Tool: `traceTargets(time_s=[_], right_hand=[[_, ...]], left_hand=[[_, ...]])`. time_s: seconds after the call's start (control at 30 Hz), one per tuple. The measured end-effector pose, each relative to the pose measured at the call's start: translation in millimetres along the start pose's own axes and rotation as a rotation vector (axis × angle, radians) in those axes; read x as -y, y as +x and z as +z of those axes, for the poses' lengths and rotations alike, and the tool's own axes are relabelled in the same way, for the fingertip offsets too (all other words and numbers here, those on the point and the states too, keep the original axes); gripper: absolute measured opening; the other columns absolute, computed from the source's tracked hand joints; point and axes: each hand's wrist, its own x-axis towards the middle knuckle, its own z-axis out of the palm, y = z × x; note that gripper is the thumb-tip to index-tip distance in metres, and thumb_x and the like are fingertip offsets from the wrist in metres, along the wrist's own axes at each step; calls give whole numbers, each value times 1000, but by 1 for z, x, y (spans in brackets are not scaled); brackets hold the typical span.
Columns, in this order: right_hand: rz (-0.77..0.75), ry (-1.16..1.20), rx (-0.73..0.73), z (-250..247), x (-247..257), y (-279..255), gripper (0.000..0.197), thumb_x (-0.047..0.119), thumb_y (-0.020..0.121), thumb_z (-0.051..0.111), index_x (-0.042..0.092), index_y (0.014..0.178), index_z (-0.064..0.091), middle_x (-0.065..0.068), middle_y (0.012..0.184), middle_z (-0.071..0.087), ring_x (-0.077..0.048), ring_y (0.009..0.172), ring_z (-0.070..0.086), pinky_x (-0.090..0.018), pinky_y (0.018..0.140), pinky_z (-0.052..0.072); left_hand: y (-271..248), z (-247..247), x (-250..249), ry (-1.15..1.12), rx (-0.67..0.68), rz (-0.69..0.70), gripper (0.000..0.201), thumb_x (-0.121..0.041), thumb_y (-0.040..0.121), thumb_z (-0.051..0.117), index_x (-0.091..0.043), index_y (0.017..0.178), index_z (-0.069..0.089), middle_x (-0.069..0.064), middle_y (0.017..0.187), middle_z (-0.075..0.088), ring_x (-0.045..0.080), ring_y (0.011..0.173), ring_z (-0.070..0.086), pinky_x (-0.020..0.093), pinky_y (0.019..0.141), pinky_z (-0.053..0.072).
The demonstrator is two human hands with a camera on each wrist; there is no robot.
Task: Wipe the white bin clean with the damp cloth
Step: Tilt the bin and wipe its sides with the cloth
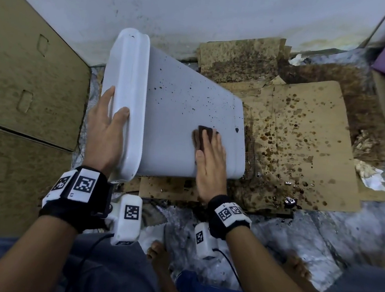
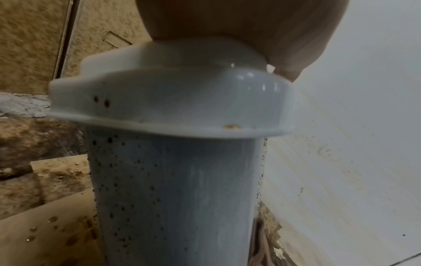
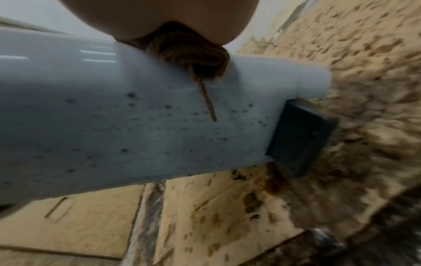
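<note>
The white bin (image 1: pixel 178 110) lies on its side on stained cardboard, its lid end to the left, and dark specks dot its upper side. My left hand (image 1: pixel 106 126) grips the lid rim, thumb on top and fingers behind the edge. My right hand (image 1: pixel 211 162) lies flat on the bin's upper side and presses a brown damp cloth (image 1: pixel 203 135) under straight fingers. The left wrist view looks along the speckled bin (image 2: pixel 177 189) under the left hand (image 2: pixel 250 27). In the right wrist view the bunched cloth (image 3: pixel 189 54) sits under my right hand (image 3: pixel 159 16) on the bin (image 3: pixel 91 117).
Brown-stained cardboard sheets (image 1: pixel 302 139) cover the floor to the right, with a dark puddle (image 1: pixel 290 201) and crumpled paper (image 1: pixel 370 175). Cardboard boxes (image 1: pixel 26 79) stand at the left, a white wall (image 1: pixel 202 7) behind. A dark block (image 3: pixel 298 140) juts from the bin's base. My bare foot (image 1: pixel 160 255) is near.
</note>
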Motion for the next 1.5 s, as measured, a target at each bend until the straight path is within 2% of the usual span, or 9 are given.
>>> traceTargets(time_s=[0.23,0.53,0.8,0.87,1.07,1.2,1.3,1.4,1.5], right_hand=[[450,0,-53,-20,-66,1,62,44,93,13,25,151,11,-3,161,1,-15,147,-5,-40,119,-6],[108,9,-69,10,2,-14,53,44,99,16,29,150,12,8,159,2,-5,146,-6,-29,118,-11],[547,-90,-18,-21,-65,21,50,34,104,21,26,152,9,-3,161,-1,-19,148,-4,-44,118,-6],[496,-33,-31,-16,-50,20,50,32,104,22,25,152,10,-3,161,-1,-18,148,-6,-42,119,-6],[72,40,101,-4,33,6,57,47,96,11,31,151,5,8,157,-10,-6,145,-15,-29,116,-15],[-100,151,208,-4,85,-2,56,27,96,27,21,151,16,9,157,-3,-1,144,-14,-21,115,-12],[-148,234,235,-9,107,2,51,16,96,34,20,147,25,10,156,5,0,144,-9,-21,117,-5],[-193,197,287,-11,115,22,53,16,100,33,20,151,18,2,160,2,-7,146,-8,-26,119,-1],[-245,95,289,-8,113,49,55,22,101,30,21,152,11,-3,160,-3,-14,147,-10,-34,120,-1]], left_hand=[[5,-2,9,-30,-6,3,59,-43,88,43,-38,146,37,5,147,34,23,135,38,50,113,32],[8,-7,18,-56,2,-24,64,-53,80,42,-44,144,37,0,146,36,22,134,41,51,113,32],[8,-5,15,-48,11,-19,63,-56,79,42,-48,141,36,-4,146,34,23,134,40,51,112,33],[8,-5,12,-56,14,-29,63,-54,80,43,-45,141,36,-2,146,33,23,134,39,51,113,32],[7,-4,3,-30,48,-46,52,-38,92,43,-35,143,34,-1,135,34,22,127,40,47,112,31],[16,-7,-11,-29,31,-66,42,-35,83,47,-27,124,39,6,130,40,27,120,46,52,105,39],[23,-6,-18,10,4,-67,29,-33,87,48,-24,114,40,8,129,40,28,118,46,51,103,39],[22,-2,-23,0,-4,-82,21,-26,94,47,-23,113,38,4,124,33,28,117,43,47,104,37],[20,2,-24,-80,30,-55,25,-22,92,47,-21,114,35,2,142,33,25,129,40,48,109,33]])
